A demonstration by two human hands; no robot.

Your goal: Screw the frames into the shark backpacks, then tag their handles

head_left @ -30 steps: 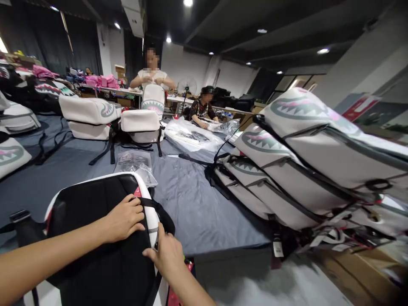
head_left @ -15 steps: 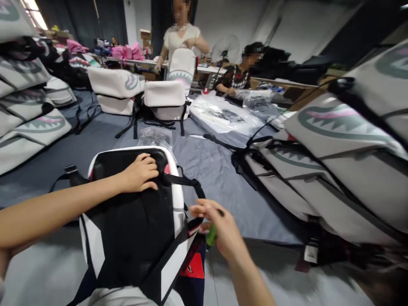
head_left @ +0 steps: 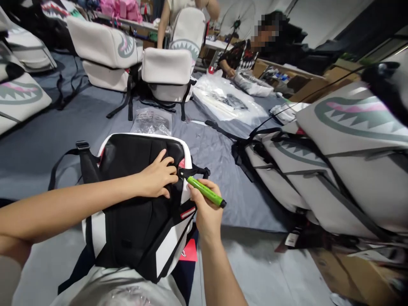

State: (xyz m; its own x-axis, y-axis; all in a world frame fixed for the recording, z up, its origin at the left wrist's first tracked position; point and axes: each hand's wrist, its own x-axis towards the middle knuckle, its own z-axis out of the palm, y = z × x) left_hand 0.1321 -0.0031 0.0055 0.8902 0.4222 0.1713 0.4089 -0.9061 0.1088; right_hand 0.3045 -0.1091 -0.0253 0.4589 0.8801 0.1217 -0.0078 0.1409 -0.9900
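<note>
A black and white backpack (head_left: pixel 137 229) leans against the table edge in front of me, its black padded back facing up. My left hand (head_left: pixel 161 175) lies on its upper back panel with the fingers spread, holding nothing. In my right hand (head_left: pixel 207 208) is a green marker (head_left: pixel 205 191) with a black end. The marker's other end points at the backpack's upper right edge, by the base of a black strap (head_left: pixel 194 171). Whether that tip touches the bag I cannot tell. A red and white label (head_left: pixel 188 213) shows on the right shoulder strap.
Stacked shark-mouth backpacks (head_left: pixel 353 123) rise on the right, with more backpacks (head_left: pixel 21 95) at left and two upright at the back. Beyond the bag lie a clear plastic packet (head_left: pixel 152 121) and plastic sheeting (head_left: pixel 226 100) on the grey cloth (head_left: pixel 216 153). Two people are across the table.
My right hand has risen from beside the shoulder strap to the bag's upper right edge, turning the marker toward it. The left hand's fingers have spread, and the view has tipped down.
</note>
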